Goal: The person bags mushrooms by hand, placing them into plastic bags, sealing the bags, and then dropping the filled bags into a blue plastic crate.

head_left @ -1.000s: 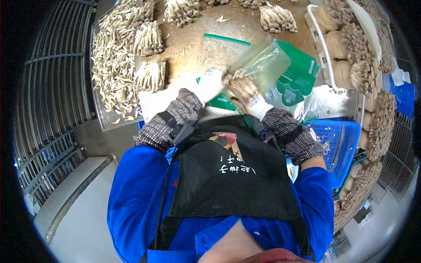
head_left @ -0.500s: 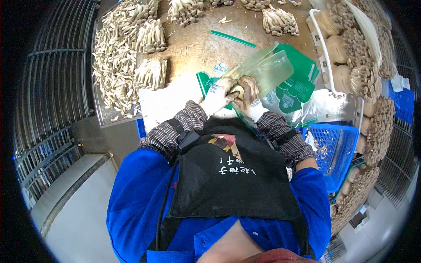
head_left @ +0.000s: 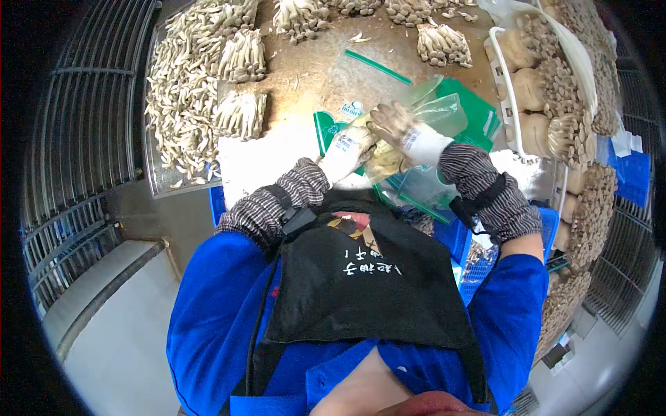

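Observation:
My left hand [head_left: 349,151], in a white glove with a soiled palm side, is closed on a crumpled, yellowish clear plastic bag [head_left: 383,164]. My right hand [head_left: 408,132], also gloved, lies over the bag just to the right, fingers stretched out toward the left; its thumb is hard to make out. Beneath both hands are flat printed bags, clear with green [head_left: 326,128]. A stack of green bags [head_left: 475,104] lies to the right of my right hand, with a translucent yellowish bag [head_left: 444,114] on it.
Loose mushrooms [head_left: 180,104] fill a tray at the left, with mushroom clumps [head_left: 241,114] beside it. More clumps [head_left: 444,45] lie at the back. A white crate [head_left: 512,104] of mushrooms stands at the right. Blue baskets [head_left: 548,232] sit below the table's near edge.
My right hand has come away from my left fingertips, moving up and right, and its fingers have straightened. The crumpled bag shows more between the hands. My left hand has barely moved.

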Motion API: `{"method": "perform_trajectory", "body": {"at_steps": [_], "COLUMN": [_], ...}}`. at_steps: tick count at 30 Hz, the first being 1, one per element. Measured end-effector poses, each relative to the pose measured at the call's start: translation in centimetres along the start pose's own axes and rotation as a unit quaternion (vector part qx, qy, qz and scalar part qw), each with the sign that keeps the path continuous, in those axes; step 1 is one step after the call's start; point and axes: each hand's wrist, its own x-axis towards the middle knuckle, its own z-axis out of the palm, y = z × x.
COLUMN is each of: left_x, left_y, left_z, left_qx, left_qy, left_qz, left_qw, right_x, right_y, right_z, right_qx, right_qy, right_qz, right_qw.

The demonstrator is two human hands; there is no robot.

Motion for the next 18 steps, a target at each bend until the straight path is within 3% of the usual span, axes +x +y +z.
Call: {"method": "perform_trajectory", "body": {"at_steps": [2,4,6,8,10,16,18], "left_x": [-0.1,-0.2,-0.1,0.3,0.4,-1.1,-1.3], "left_y": [-0.9,-1.1,-0.9,-0.7,-0.5,1.8,1.6], "left_z": [0.9,1.1,0.9,0.1,-0.5,-2.2,-2.2], "left_qx": [-0.009,-0.017,-0.044,0.011,0.003,0.053,0.032], "left_qy": [0.026,0.051,-0.024,-0.024,-0.014,-0.033,-0.034], "left_qz": [0.018,0.031,-0.006,0.018,0.031,0.006,-0.01], "left_qw": [0.999,0.998,0.999,0.999,0.999,0.998,0.999], "right_x": [1.3,2.4,3.6,4.6,5.8,5.9,5.5], "right_y": [0.3,1.7,2.4,3.0,3.5,4.1,4.9], "right_z": [-0.2,-0.3,0.0,0.2,0.4,-0.3,2.3], "right_qx": [0.036,0.052,0.046,0.045,0.076,0.143,0.086], "right_qy": [-0.064,-0.053,-0.119,-0.151,-0.246,-0.25,-0.242], "right_qz": [0.023,0.016,0.026,0.022,0.034,0.07,0.053], "right_qw": [0.997,0.997,0.991,0.987,0.966,0.955,0.965]}}
